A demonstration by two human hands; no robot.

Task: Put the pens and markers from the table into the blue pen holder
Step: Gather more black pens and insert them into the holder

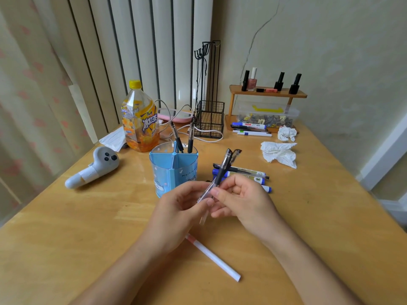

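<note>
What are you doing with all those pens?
A person is tidying pens into the blue pen holder. Both the left hand and the right hand hold two dark pens just in front of it. Two pens already stand inside. A pile of blue markers lies behind the hands, a white pen lies nearer, and more markers wait by the wooden shelf.

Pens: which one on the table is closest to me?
The white pen with the pink end, lying alone near your wrists; the others lie farther off, beside the blue pen holder or by the shelf.
</note>
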